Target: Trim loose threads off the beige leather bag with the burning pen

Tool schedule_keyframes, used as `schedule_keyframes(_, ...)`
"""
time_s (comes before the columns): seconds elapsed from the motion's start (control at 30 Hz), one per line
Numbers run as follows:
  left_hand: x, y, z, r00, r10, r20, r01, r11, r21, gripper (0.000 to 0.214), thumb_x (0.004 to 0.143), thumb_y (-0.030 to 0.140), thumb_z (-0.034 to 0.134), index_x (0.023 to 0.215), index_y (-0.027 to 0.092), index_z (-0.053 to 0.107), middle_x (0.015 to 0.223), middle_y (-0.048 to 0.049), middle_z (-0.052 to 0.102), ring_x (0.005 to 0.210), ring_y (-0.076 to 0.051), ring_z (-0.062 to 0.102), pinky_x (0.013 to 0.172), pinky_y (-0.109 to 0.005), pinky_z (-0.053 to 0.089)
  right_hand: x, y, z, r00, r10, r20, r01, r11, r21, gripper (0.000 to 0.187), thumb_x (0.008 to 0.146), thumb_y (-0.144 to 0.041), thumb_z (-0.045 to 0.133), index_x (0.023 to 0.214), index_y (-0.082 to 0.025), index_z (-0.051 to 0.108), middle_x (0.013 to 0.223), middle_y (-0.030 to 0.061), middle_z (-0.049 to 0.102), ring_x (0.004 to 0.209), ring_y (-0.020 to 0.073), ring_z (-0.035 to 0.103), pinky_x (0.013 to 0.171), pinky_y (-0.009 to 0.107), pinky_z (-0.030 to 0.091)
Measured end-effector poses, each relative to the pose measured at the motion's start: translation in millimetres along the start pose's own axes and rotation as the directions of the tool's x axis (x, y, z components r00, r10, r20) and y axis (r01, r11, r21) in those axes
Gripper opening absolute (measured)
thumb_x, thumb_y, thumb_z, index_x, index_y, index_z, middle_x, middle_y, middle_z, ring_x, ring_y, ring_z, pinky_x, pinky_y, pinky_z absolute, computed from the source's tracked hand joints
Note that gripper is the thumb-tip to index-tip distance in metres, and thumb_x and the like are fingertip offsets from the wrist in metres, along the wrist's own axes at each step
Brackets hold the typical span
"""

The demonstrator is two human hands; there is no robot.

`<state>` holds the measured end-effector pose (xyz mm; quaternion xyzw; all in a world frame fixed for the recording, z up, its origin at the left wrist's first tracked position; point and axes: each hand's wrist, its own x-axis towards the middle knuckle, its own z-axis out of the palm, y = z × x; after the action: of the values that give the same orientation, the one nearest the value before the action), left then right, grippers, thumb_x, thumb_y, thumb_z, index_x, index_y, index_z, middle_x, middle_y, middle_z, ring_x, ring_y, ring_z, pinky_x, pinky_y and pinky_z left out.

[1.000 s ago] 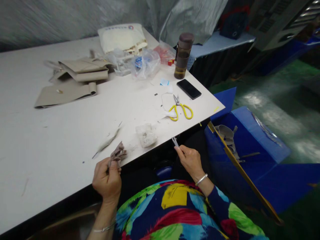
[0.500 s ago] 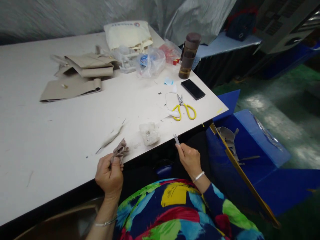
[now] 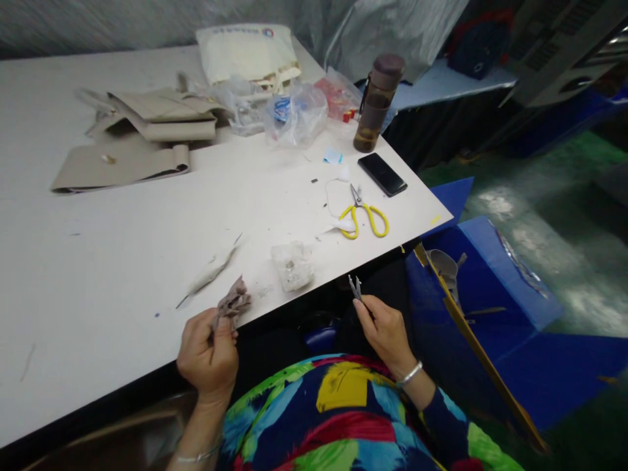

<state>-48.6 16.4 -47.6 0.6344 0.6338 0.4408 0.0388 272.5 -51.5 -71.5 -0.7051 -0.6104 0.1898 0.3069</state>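
Note:
My left hand is closed around a crumpled grey-brown cloth at the table's front edge. My right hand pinches small metal tweezers, whose two tips stand apart just off the edge. Between the hands, a clear plastic bag with small pieces in it lies on the table. Beyond my left hand is a thin tool wrapped in white, dark at both ends. Yellow-handled scissors lie beyond my right hand, with white thread beside them.
On the white table are beige bag pieces, a cream tote, plastic bags, a brown bottle and a phone. To the right stands an open blue box with scraps in it.
My right hand has moved slightly right and down, and the tweezers' tips are farther apart. My left hand has shifted slightly left and down, still gripping the cloth. The view has shifted a little.

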Motion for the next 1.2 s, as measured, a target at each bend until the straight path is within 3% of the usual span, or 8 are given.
schedule_keyframes(0.1, -0.4, 0.5, -1.0, 1.000, -0.019, 0.009, 0.019, 1.000, -0.001, 0.013, 0.096, 0.025, 0.065, 0.091, 0.017, 0.075, 0.091, -0.0094, 0.071, 0.087, -0.024, 0.068, 0.079, -0.037, 0.052, 10.1, -0.8, -5.9, 0.998, -0.023, -0.061, 0.015, 0.991, -0.137, 0.039, 0.112, -0.038, 0.044, 0.100, -0.018, 0.074, 0.079, 0.0047, 0.072, 0.067, 0.0142, 0.066, 0.066, 0.027, 0.035)
schedule_keyframes(0.33, -0.5, 2.6, -2.2, 1.000, -0.012, 0.009, 0.012, 1.000, -0.005, 0.013, 0.096, 0.024, 0.065, 0.088, 0.019, 0.074, 0.089, -0.0090, 0.070, 0.087, -0.025, 0.067, 0.080, -0.039, 0.051, 19.3, 0.9, 3.5, 0.998, -0.014, -0.054, -0.009, 0.914, -0.405, 0.046, 0.113, -0.039, 0.041, 0.092, -0.018, 0.076, 0.064, 0.0045, 0.067, 0.055, 0.0132, 0.060, 0.058, 0.029, 0.026)
schedule_keyframes(0.57, 1.4, 5.7, -0.1, 0.999, -0.027, 0.025, 0.026, 1.000, 0.008, 0.013, 0.097, 0.026, 0.065, 0.091, 0.020, 0.074, 0.091, -0.0090, 0.070, 0.088, -0.025, 0.067, 0.081, -0.040, 0.052, 20.2, -8.6, 5.3, 0.998, 0.054, -0.035, -0.064, 0.893, -0.445, 0.050, 0.113, -0.040, 0.037, 0.085, -0.018, 0.072, 0.063, 0.0060, 0.068, 0.052, 0.0138, 0.057, 0.057, 0.030, 0.023)
schedule_keyframes(0.73, 3.6, 5.9, -0.4, 1.000, -0.010, 0.002, 0.010, 1.000, 0.025, 0.018, 0.096, 0.028, 0.064, 0.083, 0.020, 0.073, 0.090, -0.0085, 0.070, 0.092, -0.027, 0.067, 0.086, -0.042, 0.052, 18.8, -15.8, 3.0, 0.994, 0.113, 0.000, -0.101, 0.888, -0.449, 0.043, 0.111, -0.041, 0.043, 0.087, -0.019, 0.072, 0.065, 0.0059, 0.069, 0.053, 0.0151, 0.059, 0.057, 0.030, 0.019)
schedule_keyframes(0.93, 4.6, 1.0, -1.6, 1.000, 0.001, 0.027, -0.002, 1.000, 0.015, 0.016, 0.096, 0.027, 0.064, 0.087, 0.019, 0.074, 0.089, -0.0086, 0.071, 0.088, -0.025, 0.068, 0.083, -0.039, 0.053, 42.0, -29.9, 5.1, 0.986, 0.161, 0.033, -0.129, 0.884, -0.449, 0.038, 0.110, -0.041, 0.048, 0.089, -0.020, 0.072, 0.068, 0.0068, 0.071, 0.054, 0.0159, 0.059, 0.057, 0.030, 0.016)
schedule_keyframes(1.07, 2.3, -1.1, -0.7, 0.998, -0.044, 0.034, 0.044, 0.999, 0.013, 0.015, 0.096, 0.029, 0.064, 0.093, 0.019, 0.075, 0.092, -0.0089, 0.071, 0.085, -0.024, 0.069, 0.079, -0.038, 0.054, 31.2, -22.3, 2.3, 0.992, 0.120, 0.044, -0.088, 0.894, -0.440, 0.043, 0.112, -0.041, 0.043, 0.086, -0.020, 0.070, 0.064, 0.0057, 0.069, 0.052, 0.0151, 0.057, 0.056, 0.030, 0.016)
schedule_keyframes(1.2, 1.7, 1.9, 1.4, 1.000, -0.003, -0.011, 0.004, 1.000, 0.026, 0.014, 0.095, 0.027, 0.064, 0.091, 0.019, 0.075, 0.090, -0.0091, 0.072, 0.089, -0.025, 0.069, 0.083, -0.040, 0.053, 17.3, -6.0, 1.0, 0.992, 0.120, 0.039, -0.100, 0.933, -0.346, 0.047, 0.111, -0.045, 0.041, 0.086, -0.019, 0.071, 0.066, 0.0070, 0.067, 0.054, 0.0153, 0.057, 0.058, 0.031, 0.020)
